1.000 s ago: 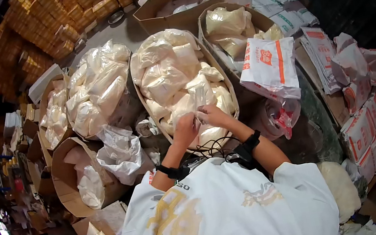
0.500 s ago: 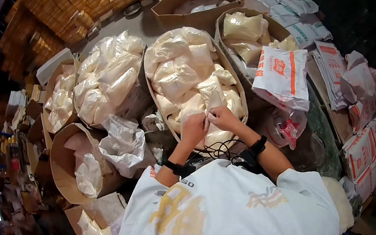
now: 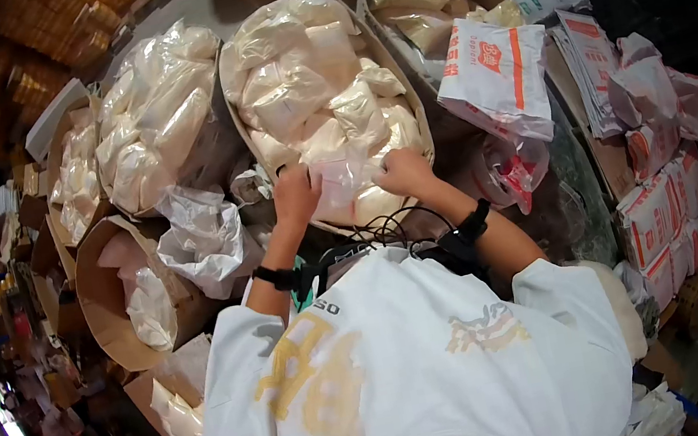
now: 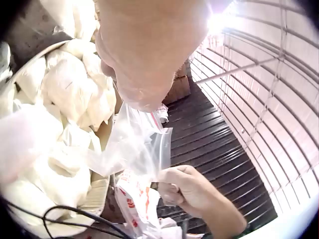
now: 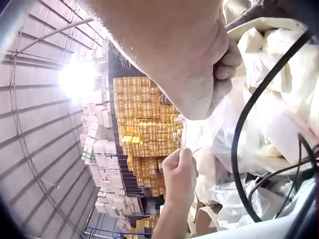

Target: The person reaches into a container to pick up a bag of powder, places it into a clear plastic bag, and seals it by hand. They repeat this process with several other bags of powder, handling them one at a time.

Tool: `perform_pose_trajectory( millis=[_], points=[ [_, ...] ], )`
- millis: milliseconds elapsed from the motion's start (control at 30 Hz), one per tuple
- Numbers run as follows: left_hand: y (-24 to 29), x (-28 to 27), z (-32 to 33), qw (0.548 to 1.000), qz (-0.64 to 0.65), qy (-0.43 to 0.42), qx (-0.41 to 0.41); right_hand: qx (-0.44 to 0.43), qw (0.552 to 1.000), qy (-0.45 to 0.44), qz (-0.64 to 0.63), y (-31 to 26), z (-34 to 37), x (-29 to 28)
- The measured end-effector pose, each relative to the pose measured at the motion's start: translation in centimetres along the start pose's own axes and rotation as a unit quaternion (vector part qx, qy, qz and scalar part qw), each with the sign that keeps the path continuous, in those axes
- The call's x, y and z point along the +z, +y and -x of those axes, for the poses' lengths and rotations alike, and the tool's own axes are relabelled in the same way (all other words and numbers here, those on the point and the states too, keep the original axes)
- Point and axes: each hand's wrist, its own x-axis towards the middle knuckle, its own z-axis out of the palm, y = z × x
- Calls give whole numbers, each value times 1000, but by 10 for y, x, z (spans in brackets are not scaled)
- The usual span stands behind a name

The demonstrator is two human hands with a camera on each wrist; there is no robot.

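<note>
A clear plastic zip bag [image 3: 339,180] is stretched between the two hands, over the near end of an oval carton [image 3: 424,116] heaped with plastic bags of pale powder [image 3: 282,94]. My left hand [image 3: 298,193] pinches one side of the zip bag. Opposite it, my right hand [image 3: 405,173] grips the other side with curled fingers. In the left wrist view the see-through bag [image 4: 144,144] looks flat and thin, and the right hand's [image 4: 185,189] thumb and forefinger close on its corner. The right wrist view shows the left hand [image 5: 180,174] curled at the bag's edge.
More cartons of powder bags [image 3: 162,111] stand on the left. A crumpled white bag [image 3: 206,243] lies near the left forearm. On the right are a printed white sack [image 3: 494,76] and stacked sacks [image 3: 660,210]. Black cables [image 3: 379,229] loop between the wrists.
The hands have moved apart from close together, spreading the clear bag between them. The head view has also shifted, so the cartons sit higher in it.
</note>
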Motion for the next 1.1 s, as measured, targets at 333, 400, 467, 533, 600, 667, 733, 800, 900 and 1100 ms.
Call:
perform_pose_trajectory(
  millis=[333, 400, 467, 533, 600, 667, 733, 800, 900, 1100],
  points=[
    [24, 6, 12, 994, 7, -68, -85, -52, 995, -43, -72, -15, -39, 47],
    [11, 24, 12, 993, 19, -15, -118, -46, 990, -47, -122, -10, -46, 65],
    [-5, 40, 14, 989, 31, 21, -146, -64, 985, -69, -146, -13, -46, 64],
    [-35, 57, 15, 977, 66, -20, -201, -67, 989, -81, -107, 6, -57, 88],
    [-63, 69, 17, 969, 96, -38, -224, -74, 983, -144, -83, 22, -66, 98],
    [-83, 75, 20, 969, 120, -33, -214, -83, 961, -252, -72, 28, -76, 84],
    [-92, 72, 24, 958, 143, -5, -247, 33, 926, -269, -264, 40, -92, 77],
    [-103, 67, 27, 939, 198, 27, -279, 79, 949, -176, -251, 58, -132, 74],
    [-110, 49, 30, 913, 208, 33, -349, 88, 988, -4, -128, 121, -226, 127],
    [-152, 49, 56, 831, 373, 67, -406, 313, 950, 9, 17, 68, -316, 129]
  ],
)
